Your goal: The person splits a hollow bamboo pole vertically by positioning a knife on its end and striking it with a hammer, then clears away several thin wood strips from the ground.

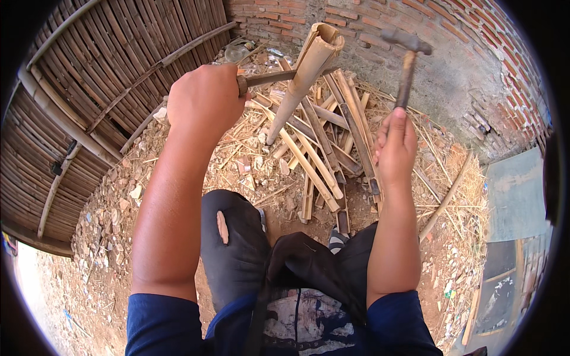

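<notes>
Far left, slatted wall point(119, 59). Left hand point(205, 98) next, fingers clenched round handle of knife point(270, 78). Just right of those fingers, bamboo tube point(304, 71), tilted, split near top; untouched by either hand; blade crosses it, tip showing beyond right side. Split bamboo pieces point(320, 172) heaped on ground below. Farther right, right hand point(395, 145), fingers wrapped round handle of hammer point(406, 77), head up, apart from tube. Brick wall point(457, 77) behind.

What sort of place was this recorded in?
It looks like a rough outdoor yard, probably beside a building: a worn brick wall stands near a slatted wall, and split bamboo pieces lie on dirt ground strewn with stones.
</notes>
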Available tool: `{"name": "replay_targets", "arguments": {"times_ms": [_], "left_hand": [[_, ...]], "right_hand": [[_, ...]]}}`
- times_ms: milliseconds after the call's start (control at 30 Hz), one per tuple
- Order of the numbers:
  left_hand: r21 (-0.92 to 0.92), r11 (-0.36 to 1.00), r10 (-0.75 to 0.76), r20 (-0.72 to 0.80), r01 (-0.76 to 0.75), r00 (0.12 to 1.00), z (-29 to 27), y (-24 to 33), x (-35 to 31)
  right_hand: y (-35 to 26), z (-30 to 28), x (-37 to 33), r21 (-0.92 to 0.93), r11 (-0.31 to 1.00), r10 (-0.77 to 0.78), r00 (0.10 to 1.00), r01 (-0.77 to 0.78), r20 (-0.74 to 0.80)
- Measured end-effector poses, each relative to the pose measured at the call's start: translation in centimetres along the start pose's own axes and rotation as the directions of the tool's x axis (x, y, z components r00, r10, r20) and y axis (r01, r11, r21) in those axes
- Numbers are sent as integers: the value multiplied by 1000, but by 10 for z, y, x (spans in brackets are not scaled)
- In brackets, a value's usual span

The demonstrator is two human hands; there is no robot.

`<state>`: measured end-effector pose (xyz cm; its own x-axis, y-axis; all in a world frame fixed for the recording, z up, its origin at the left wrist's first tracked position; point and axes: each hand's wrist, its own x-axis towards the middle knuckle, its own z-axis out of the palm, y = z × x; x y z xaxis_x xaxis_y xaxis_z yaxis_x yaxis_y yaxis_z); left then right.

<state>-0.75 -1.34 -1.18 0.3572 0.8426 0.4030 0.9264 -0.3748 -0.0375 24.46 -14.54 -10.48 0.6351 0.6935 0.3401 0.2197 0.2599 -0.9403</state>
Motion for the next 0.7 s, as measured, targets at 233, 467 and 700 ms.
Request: {"name": "replay_targets", "arguments": {"times_ms": [233,467,700], "left_hand": [[-3,999,54,-14,-54,998,2,10,7],[7,1000,-5,11,5,1000,2,-9,2],[-1,1000,13,-4,-13,1000,2,-1,3]], "right_hand": [[80,16,7,-433,866,-256,966,250,47],[8,2,3,-47,997,64,997,-62,35],[70,18,2,-320,917,-266,963,238,-46]]}}
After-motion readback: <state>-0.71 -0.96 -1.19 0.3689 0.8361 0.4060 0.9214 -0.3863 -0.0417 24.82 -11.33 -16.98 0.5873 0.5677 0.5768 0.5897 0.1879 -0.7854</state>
